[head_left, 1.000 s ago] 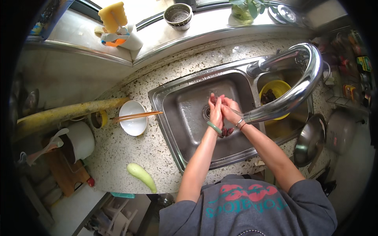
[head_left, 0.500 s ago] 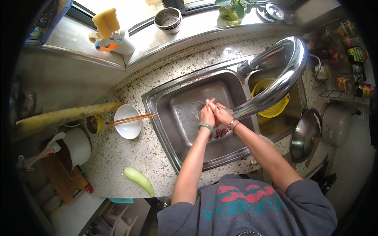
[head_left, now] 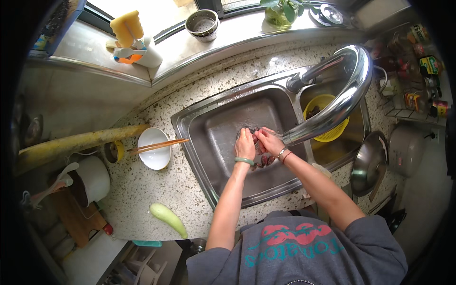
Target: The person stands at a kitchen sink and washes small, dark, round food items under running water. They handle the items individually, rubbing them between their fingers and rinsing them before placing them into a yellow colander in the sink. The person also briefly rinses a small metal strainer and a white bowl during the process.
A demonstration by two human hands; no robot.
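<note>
My left hand (head_left: 244, 144) and right hand (head_left: 270, 141) inside sink (head_left: 216, 128), fingers curled; dark bit (head_left: 256, 135) shows between, cannot tell which grips it. Dark red pieces (head_left: 267, 160) on sink floor, between my wrists, right hand nearer; long axis unclear. Speckled table (head_left: 137, 194) around sink; bowl (head_left: 154, 160), chopsticks (head_left: 159, 145), pale green squash (head_left: 168, 219) left of sink.

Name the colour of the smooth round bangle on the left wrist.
The bangle is green; the head view shows it.
</note>
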